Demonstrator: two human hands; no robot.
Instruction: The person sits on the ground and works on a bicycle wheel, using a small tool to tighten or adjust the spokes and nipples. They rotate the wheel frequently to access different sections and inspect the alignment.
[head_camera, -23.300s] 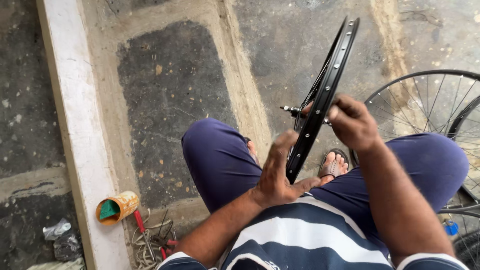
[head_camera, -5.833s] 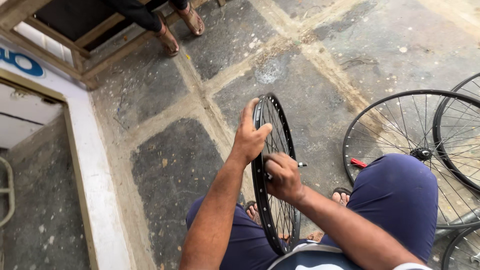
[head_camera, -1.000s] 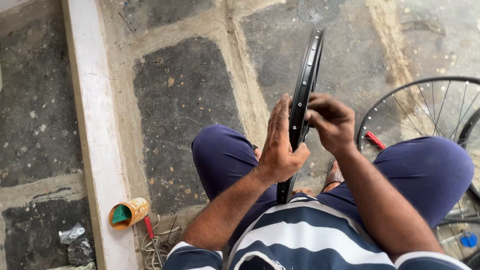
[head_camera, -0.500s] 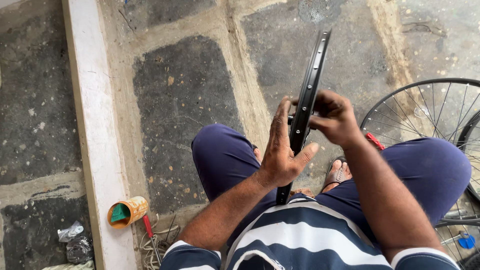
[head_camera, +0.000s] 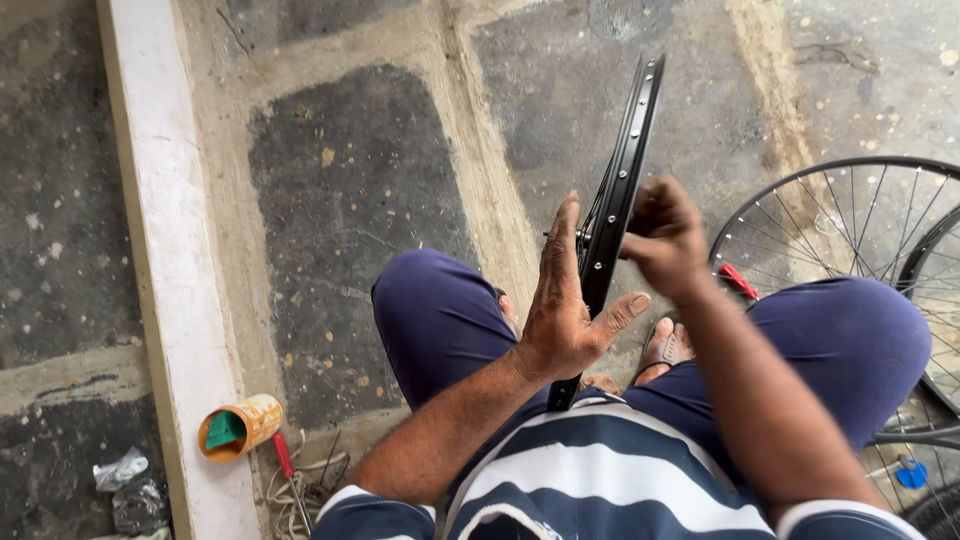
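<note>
An orange cylindrical container (head_camera: 240, 426) with green inside lies tipped beside the white curb (head_camera: 160, 280).

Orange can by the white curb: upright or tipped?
Tipped. The orange can lies on its side against the white curb, its open mouth facing the camera, something green inside.

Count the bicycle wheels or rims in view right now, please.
3, perhaps more out of frame. One black rim stands edge-on between the knees, the left hand flat against it, the right hand at it. One spoked wheel lies right; another wheel's edge overlaps it.
</note>
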